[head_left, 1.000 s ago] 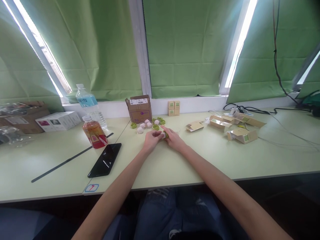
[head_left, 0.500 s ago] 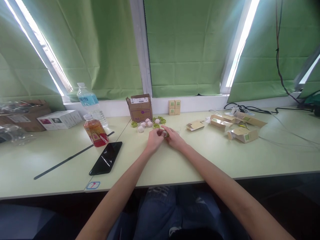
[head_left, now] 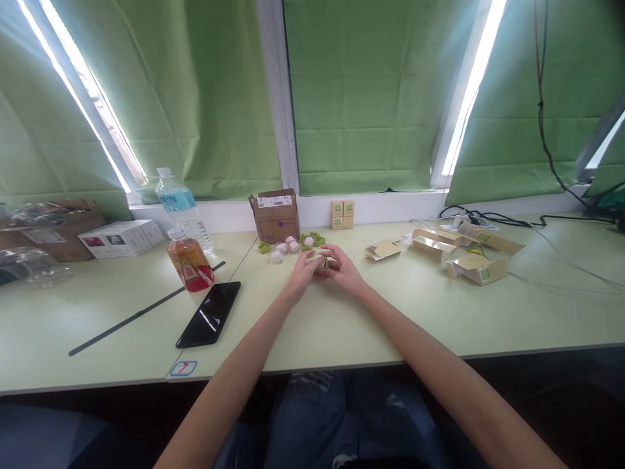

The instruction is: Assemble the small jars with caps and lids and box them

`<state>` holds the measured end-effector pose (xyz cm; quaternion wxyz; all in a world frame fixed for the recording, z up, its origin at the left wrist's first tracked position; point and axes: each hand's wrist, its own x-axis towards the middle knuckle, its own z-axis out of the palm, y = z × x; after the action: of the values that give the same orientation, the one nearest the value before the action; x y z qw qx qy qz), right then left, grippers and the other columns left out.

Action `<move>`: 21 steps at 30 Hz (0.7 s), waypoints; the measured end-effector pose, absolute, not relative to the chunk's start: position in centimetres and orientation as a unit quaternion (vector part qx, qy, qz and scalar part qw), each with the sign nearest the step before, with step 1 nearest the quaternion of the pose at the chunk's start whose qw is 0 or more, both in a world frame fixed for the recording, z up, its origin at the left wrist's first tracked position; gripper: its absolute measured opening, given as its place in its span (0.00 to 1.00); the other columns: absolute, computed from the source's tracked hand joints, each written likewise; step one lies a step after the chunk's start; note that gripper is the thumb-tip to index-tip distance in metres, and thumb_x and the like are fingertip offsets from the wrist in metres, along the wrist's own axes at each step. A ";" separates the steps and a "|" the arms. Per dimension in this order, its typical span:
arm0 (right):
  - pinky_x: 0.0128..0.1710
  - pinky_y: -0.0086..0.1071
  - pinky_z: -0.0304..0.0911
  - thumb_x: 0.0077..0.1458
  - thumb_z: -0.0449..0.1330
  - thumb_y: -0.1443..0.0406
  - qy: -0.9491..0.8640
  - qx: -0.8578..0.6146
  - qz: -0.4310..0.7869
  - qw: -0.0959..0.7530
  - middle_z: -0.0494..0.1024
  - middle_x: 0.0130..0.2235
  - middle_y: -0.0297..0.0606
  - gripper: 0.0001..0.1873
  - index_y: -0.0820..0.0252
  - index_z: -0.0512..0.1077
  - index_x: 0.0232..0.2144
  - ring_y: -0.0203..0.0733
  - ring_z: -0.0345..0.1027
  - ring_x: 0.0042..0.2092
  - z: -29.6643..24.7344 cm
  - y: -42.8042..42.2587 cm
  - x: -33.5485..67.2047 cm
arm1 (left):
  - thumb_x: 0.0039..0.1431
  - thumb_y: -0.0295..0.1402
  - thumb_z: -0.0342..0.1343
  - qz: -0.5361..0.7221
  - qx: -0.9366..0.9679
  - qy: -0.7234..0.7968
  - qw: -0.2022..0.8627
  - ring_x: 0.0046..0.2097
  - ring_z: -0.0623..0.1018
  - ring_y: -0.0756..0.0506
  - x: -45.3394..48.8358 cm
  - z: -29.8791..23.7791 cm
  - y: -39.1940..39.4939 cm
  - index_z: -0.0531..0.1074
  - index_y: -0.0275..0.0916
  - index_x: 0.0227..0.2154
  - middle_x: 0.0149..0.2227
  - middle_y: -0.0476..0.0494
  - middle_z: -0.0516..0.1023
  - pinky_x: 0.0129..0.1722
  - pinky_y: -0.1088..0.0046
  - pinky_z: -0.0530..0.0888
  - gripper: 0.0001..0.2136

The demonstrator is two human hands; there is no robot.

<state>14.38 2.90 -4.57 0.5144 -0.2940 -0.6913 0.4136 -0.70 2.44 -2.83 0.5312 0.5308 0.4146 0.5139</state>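
Observation:
Over the middle of the table, my left hand and my right hand close in from both sides on a small round white-and-green piece. Fingers of both hands press on it and cover much of its edge. Just beyond the hands lie several pale pink-white balls, some in clear cups, such as the clear cup. Among them are small green flower-shaped holders. Behind these stands an open brown cardboard box.
Small stacked cartons stand by the wall. Opened flattened cartons and cables lie at the right. On the left are a phone, a red drink bottle, a water bottle, a dark strip and white boxes.
My fingers have shifted around the small piece, and its white top now shows more between them. The whole view has moved slightly; the table things stay put.

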 end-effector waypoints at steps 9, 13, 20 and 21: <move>0.58 0.43 0.65 0.53 0.65 0.65 -0.754 -0.357 0.206 0.511 0.77 0.51 0.43 0.19 0.56 0.76 0.49 0.47 0.70 0.54 -4.5 2.9 14.4 | 0.54 0.42 0.69 0.530 0.490 0.392 0.570 0.34 0.76 0.49 -0.8 -3.6 3.0 0.73 0.36 0.43 0.37 0.43 0.77 0.36 0.69 0.80 0.19; 0.45 0.38 0.70 0.55 0.65 0.60 -0.732 -0.437 0.160 0.497 0.77 0.43 0.43 0.16 0.61 0.78 0.45 0.43 0.71 0.40 -4.7 3.0 14.2 | 0.55 0.41 0.69 0.561 0.482 0.429 0.519 0.31 0.74 0.52 -0.8 -4.0 3.5 0.70 0.36 0.46 0.35 0.47 0.74 0.38 0.66 0.81 0.21; 0.33 0.32 0.63 0.57 0.62 0.50 -0.687 -0.512 0.247 0.453 0.80 0.29 0.40 0.20 0.61 0.78 0.29 0.40 0.70 0.31 -3.8 1.9 13.9 | 0.63 0.43 0.60 0.550 0.472 0.400 0.561 0.36 0.77 0.48 -0.3 -4.3 3.5 0.74 0.37 0.46 0.33 0.47 0.74 0.45 0.62 0.82 0.15; 0.31 0.31 0.62 0.56 0.63 0.50 -0.680 -0.516 0.255 0.454 0.80 0.28 0.39 0.20 0.61 0.78 0.28 0.39 0.69 0.30 -3.7 1.8 14.0 | 0.64 0.42 0.60 0.546 0.474 0.399 0.563 0.38 0.78 0.46 -0.2 -4.4 3.5 0.75 0.37 0.47 0.34 0.45 0.75 0.46 0.61 0.81 0.15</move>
<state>13.97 1.84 -3.72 0.4544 -0.5164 -0.6795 0.2550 -0.16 3.53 -4.38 0.5635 0.4736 0.3995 0.5465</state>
